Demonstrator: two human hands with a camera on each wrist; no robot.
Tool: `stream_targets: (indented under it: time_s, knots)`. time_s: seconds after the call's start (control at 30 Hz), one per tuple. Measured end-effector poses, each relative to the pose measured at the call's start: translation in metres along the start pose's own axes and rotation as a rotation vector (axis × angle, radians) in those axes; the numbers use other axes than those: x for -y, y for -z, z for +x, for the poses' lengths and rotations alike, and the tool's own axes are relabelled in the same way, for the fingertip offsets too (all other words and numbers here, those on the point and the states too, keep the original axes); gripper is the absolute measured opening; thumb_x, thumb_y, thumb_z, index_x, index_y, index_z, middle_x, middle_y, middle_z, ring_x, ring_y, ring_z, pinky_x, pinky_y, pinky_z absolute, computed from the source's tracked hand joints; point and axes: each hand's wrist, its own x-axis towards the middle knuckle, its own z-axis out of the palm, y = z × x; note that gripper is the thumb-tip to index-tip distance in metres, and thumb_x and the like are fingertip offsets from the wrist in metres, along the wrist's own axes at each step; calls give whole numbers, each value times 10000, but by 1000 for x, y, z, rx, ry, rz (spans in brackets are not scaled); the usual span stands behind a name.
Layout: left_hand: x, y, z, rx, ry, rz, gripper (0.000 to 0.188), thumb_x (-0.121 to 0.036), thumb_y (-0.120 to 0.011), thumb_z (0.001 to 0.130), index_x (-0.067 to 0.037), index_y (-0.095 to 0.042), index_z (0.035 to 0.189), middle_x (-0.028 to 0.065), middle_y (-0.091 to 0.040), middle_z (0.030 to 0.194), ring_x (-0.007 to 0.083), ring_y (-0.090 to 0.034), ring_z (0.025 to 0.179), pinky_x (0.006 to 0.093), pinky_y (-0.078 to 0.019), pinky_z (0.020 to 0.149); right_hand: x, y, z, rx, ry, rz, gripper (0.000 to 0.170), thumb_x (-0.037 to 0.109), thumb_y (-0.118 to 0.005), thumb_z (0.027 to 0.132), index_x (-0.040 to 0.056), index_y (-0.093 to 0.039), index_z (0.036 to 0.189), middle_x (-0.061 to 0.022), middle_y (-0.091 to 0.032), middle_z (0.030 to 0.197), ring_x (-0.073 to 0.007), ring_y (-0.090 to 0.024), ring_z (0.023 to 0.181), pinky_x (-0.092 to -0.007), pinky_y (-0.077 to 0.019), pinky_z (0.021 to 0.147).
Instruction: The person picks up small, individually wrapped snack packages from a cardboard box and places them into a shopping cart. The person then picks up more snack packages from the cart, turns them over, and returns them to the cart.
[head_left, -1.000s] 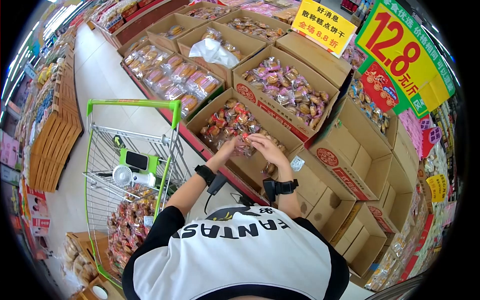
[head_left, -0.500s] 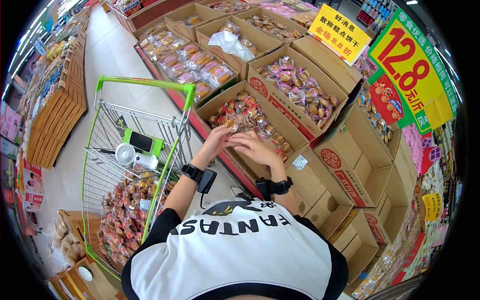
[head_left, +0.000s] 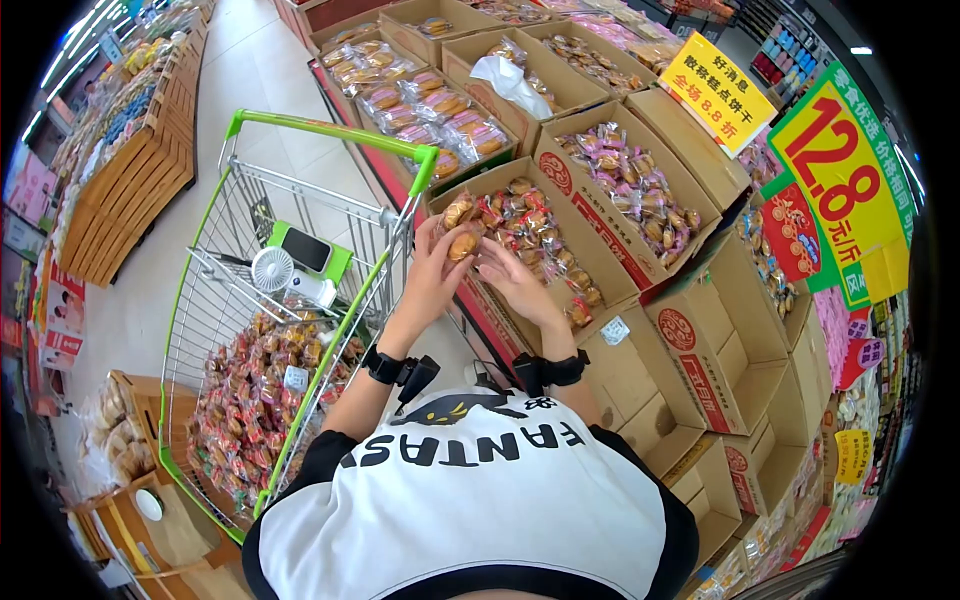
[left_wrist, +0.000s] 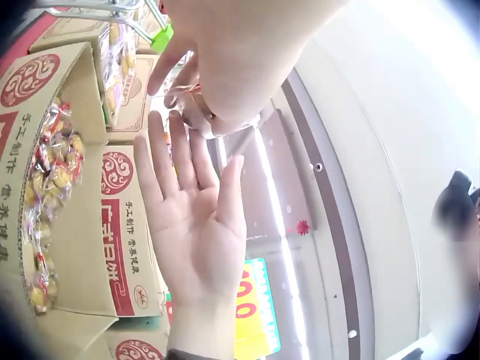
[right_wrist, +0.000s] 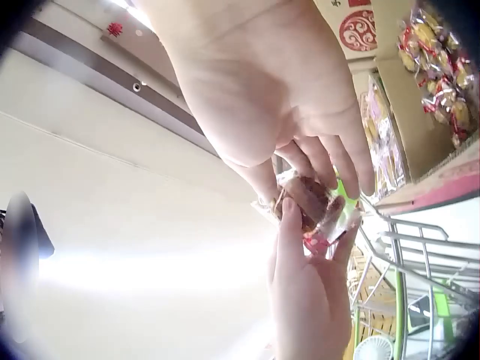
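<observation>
Packets (head_left: 463,245) sit pinched in my left grip (head_left: 430,285) near the left end of the box (head_left: 600,271), my right grip (head_left: 518,290) spread beside them. I judge the left cart (head_left: 330,135) well filled, with more left boxed.

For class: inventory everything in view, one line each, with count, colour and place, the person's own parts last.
Boxes: many, brown, ahead and right
Boxed packets: many, red, purple or clear, inside boxes
Held packets: about two, brown, in the left hand
Trolley: one, green and silver, at left
Trolley packets: many, red and gold, inside
Fan: one, white, on the trolley
Device: one, black, beside the fan
Sheet: one, white, over a box
Large signs: two, yellow and green, at right
Slatted stand: one, brown, far left
Far goods: many, mixed, background
Floor: one, pale, left aisle
Shirt: one, white and black, worn
Wristbands: two, black, wrists
Left hand: one, bare, around held packets
Right hand: one, bare, beside left
</observation>
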Motion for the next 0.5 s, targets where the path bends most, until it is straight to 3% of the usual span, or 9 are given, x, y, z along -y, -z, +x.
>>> stream_targets:
  time_s: [0.07,0.13,0.17,0.3,0.4,0.5]
  knots:
    - [-5,9,-7,-27,46,14,389,-46,-561,719,-53,-449,1092,112,-295,1168,247,-458,917,295,-411,763,3,-18,3,23,47,32,498,146,-450,829,16,-214,1247,-131,-305,1234,-191,-335,1122,-300,-304,914]
    - [-10,20,-14,-75,-25,128,411,-34,-571,700,-50,-447,1092,119,-296,1183,260,-463,904,319,-411,770,9,-33,5,104,-10,94,567,151,-448,829,19,-126,1276,-134,-260,1265,-197,-283,1158,-303,-263,939]
    - [-9,23,-18,-96,-41,110,448,-26,-591,666,-47,-447,1090,130,-298,1195,269,-461,920,329,-413,772,6,-40,7,96,21,134,609,139,-476,813,29,-100,1279,-109,-308,1223,-167,-347,1099,-282,-299,906]
    - [-4,43,-37,-119,2,208,478,-40,-604,642,-42,-444,1092,135,-297,1208,275,-452,963,332,-410,789,-5,-57,16,182,3,134,616,149,-491,806,20,-112,1275,-104,-300,1226,-165,-340,1105,-284,-301,903]
    - [-5,62,-48,-105,-23,278,504,-66,-612,618,-45,-446,1093,141,-300,1216,291,-416,1027,337,-395,820,-4,-75,22,160,7,133,586,156,-504,801,18,-169,1262,-93,-359,1179,-149,-382,1062,-271,-330,871]
    - [-12,80,-61,-128,-30,317,490,-146,-613,628,-53,-460,1084,142,-310,1219,315,-371,1079,363,-365,854,-4,-95,28,80,-92,253,373,185,-451,834,7,-362,1149,-56,-490,1016,-115,-475,916,-233,-381,785]
